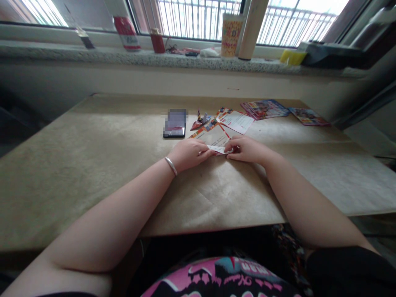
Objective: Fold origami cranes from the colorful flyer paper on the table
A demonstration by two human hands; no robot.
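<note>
Both thumbs are closing against fingers, left hand (192, 153) and right hand (246, 149) each pinching the near edge of a printed paper sheet (213, 136) on the table (123, 136). Looks like that edge is being folded, so I'm guessing the next move is calling for a straight, firm crease. Farther out, a folded paper piece (198, 123), phone (175, 124) and another sheet (237, 121) are sitting behind.

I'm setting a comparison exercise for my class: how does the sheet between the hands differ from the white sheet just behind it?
The held sheet has the left hand and right hand at its near edge; the rear sheet is untouched.
The held sheet's near edge is folded; the rear sheet looks flat.
Both have pale printed areas and colourful edging.
</note>
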